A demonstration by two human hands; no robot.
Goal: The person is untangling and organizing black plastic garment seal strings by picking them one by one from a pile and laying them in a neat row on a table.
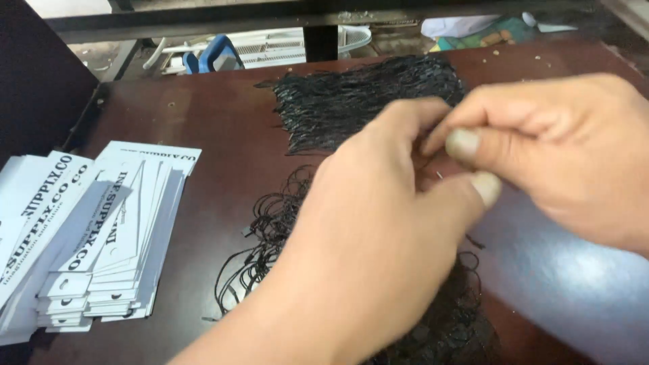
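Black string loop (433,172), thin and nearly hidden, pinched between fingertips of left hand (378,230) and right hand (561,149), above tangled strings (270,230) on dark worktop (216,128). Better to keep the pinch light, tease one strand free, away from bundled strings (358,94); white tags (115,236) stacked left

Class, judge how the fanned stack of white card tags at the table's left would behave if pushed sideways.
The fanned stack of white card tags would probably slide apart, since the tags already lie splayed. Each looks thin and flat, so likely light and slightly bendy.
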